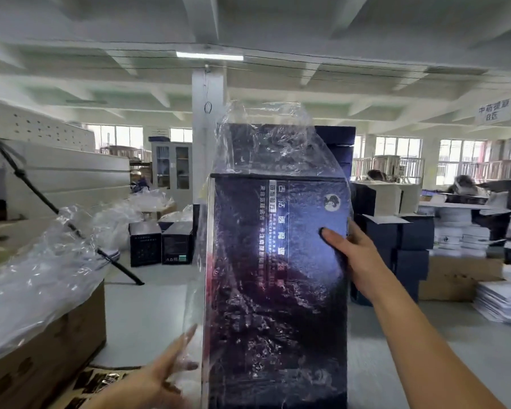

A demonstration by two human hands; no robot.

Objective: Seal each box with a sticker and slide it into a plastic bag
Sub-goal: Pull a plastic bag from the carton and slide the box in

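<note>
Filling the middle of the view, a tall dark box (278,261) printed with pale Chinese characters and a round emblem is held upright in the air, close to the camera. It is enclosed in a clear plastic bag (266,125), whose crinkled open end stands loose above the box top and whose slack side hangs along the box's left edge. At the left, a brown cardboard carton (56,343) is seen, heaped with clear plastic film (36,261). Behind at the right, stacks of dark boxes (410,237) are piled. The bagged box is gripped at its right edge by the right hand (354,252): the thumb (329,236) is pressed flat on the front face, while the other fingers are hidden behind the box. The left hand (160,376), blurred, is raised at the lower left with fingers spread and fairly straight, touching the bag's slack side. Dark sticker sheets (98,382) are laid just below it, beside the carton.
</note>
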